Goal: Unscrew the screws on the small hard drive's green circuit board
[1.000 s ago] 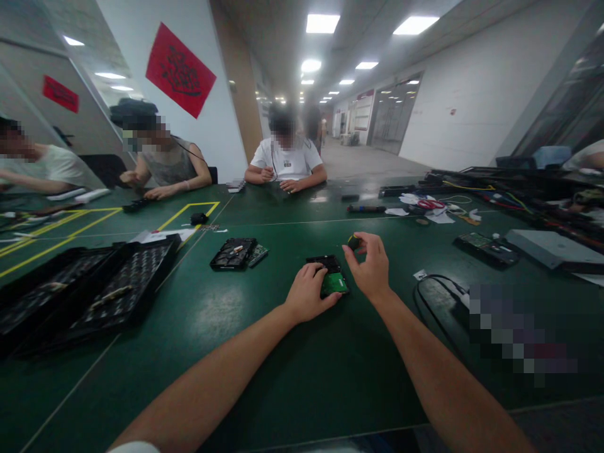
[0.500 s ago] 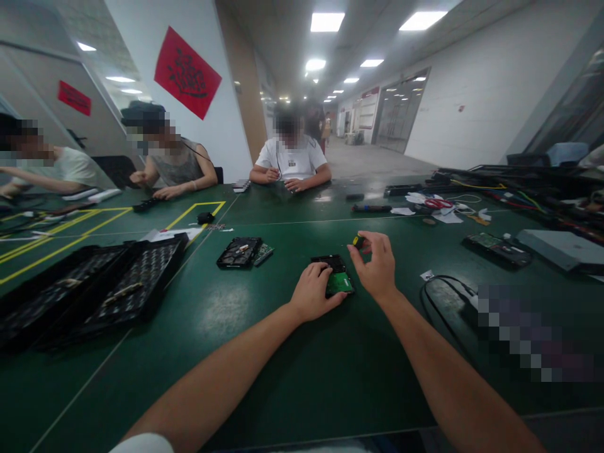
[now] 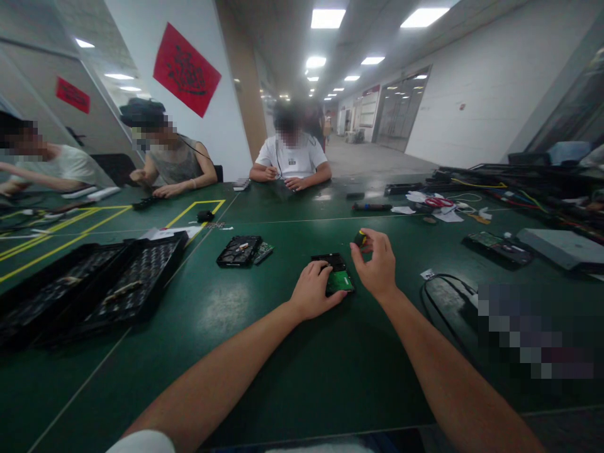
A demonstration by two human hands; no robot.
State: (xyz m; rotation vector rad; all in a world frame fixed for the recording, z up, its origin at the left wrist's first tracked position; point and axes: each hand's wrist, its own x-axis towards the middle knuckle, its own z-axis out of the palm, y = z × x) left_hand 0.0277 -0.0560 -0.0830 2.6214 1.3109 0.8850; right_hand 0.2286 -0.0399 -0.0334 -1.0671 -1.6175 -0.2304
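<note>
A small black case with a green circuit board (image 3: 338, 281) in it lies on the green table in front of me. My left hand (image 3: 315, 288) grips this case, fingers over its left side and thumb along the near edge. Just right of the case and raised above the table is my right hand (image 3: 375, 263). It pinches a short yellow-and-black screwdriver (image 3: 360, 238) between thumb and fingers. Only the handle shows clearly; I cannot make out its shaft or tip.
Left of my hands lie another black case (image 3: 239, 251) and a loose circuit board (image 3: 263, 253). An open black toolbox-like case (image 3: 136, 283) stands further left. On the right are a black cable (image 3: 427, 308), a grey box (image 3: 561, 249) and an opened device (image 3: 496, 250). People sit across the table.
Both hands keep nearly the same places and grips. The screwdriver's handle has turned slightly in my right fingers.
</note>
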